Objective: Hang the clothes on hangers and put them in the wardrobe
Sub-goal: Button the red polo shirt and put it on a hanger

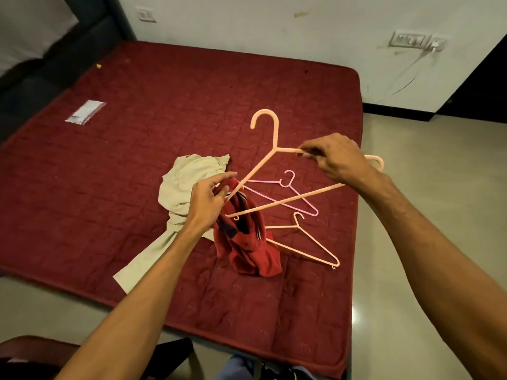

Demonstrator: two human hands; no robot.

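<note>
Centre frame, I see the shirt (247, 242) sagging onto the bed (137, 160) from the left hand (210, 200) pinching its collar at the hanger (276, 135) tip, right hand (337, 160) pinching the hanger's arm above; the hanging weight may drag the collar off.

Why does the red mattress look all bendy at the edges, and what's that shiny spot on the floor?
Head view: the wide-angle lens bows the straight edges of the red mattress. Head view: the shiny spot on the floor is glare, likely a reflected light. Head view: warm, dim lighting tints the white wall yellowish.
</note>
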